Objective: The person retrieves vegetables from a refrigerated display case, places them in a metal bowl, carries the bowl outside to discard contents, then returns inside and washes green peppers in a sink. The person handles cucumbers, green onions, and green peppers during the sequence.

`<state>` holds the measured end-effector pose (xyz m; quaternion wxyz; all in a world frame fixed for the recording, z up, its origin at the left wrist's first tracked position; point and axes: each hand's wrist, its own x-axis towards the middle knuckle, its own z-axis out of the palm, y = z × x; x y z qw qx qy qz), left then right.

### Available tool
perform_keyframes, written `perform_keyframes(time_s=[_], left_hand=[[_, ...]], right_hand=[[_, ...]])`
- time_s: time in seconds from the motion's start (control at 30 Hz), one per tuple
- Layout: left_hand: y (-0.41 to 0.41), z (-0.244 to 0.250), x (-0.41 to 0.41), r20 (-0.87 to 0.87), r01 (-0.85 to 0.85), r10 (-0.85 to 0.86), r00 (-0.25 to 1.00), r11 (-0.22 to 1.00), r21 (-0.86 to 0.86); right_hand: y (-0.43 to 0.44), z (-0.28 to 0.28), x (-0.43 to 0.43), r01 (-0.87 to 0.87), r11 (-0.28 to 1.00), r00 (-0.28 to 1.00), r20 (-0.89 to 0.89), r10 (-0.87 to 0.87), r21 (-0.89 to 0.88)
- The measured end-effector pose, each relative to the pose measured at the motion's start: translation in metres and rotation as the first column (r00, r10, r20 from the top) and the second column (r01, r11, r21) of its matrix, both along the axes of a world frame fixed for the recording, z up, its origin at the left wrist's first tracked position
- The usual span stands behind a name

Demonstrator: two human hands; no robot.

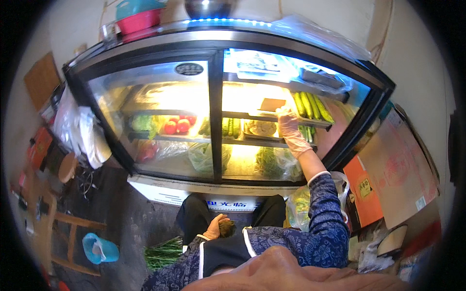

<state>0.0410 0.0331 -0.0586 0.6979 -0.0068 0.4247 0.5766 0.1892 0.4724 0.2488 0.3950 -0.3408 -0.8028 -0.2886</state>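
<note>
My right hand [289,125], in a thin clear glove, reaches through the uncovered right side of a glass display fridge [217,120]. Its fingers are at the upper shelf's front, against or just beside a brown flat-faced object [273,104]; whether they grip it cannot be told. Green cucumbers [313,105] lie right of the hand, and a cauliflower [262,128] sits in a tray below left. In my lap, my left hand [213,228], also gloved, is closed around a dark greenish-brown bundle [227,228], partly hidden by the fingers.
Tomatoes [177,125] show behind the left glass pane. Long green stalks [164,253] lie on the floor at my left, near a blue bin [100,248] and a wooden stool [72,232]. Cardboard boxes [397,171] and a plastic bag of produce [300,205] stand at right.
</note>
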Motion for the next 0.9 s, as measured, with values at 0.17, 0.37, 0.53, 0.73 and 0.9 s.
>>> perform_keyframes(time_s=[0.17, 0.37, 0.53, 0.73, 0.9], left_hand=[[-0.006, -0.012, -0.005, 0.032, -0.036, 0.034, 0.999, 0.998, 0.05], [0.005, -0.001, 0.005, 0.013, -0.023, 0.022, 1.0, 0.998, 0.053], [0.005, 0.0, 0.008, -0.018, -0.021, 0.021, 1.0, 1.0, 0.006], [0.003, -0.005, 0.001, -0.089, 0.03, -0.015, 0.996, 0.985, 0.171], [0.003, -0.001, 0.007, -0.072, 0.078, -0.074, 0.995, 0.996, 0.052]], right_hand=[[-0.081, 0.003, 0.004, 0.118, 0.988, 0.99, 0.087, -0.11, -0.102], [-0.197, -0.081, 0.014, -0.359, 0.856, 0.931, -0.201, 0.304, -0.371], [-0.266, -0.128, 0.028, -0.353, 0.652, 0.933, -0.308, 0.188, -0.671], [-0.33, -0.123, 0.061, -0.348, 0.593, 0.882, -0.469, -0.057, -0.726], [-0.374, -0.165, 0.115, -0.243, 0.603, 0.868, -0.448, -0.215, -0.76]])
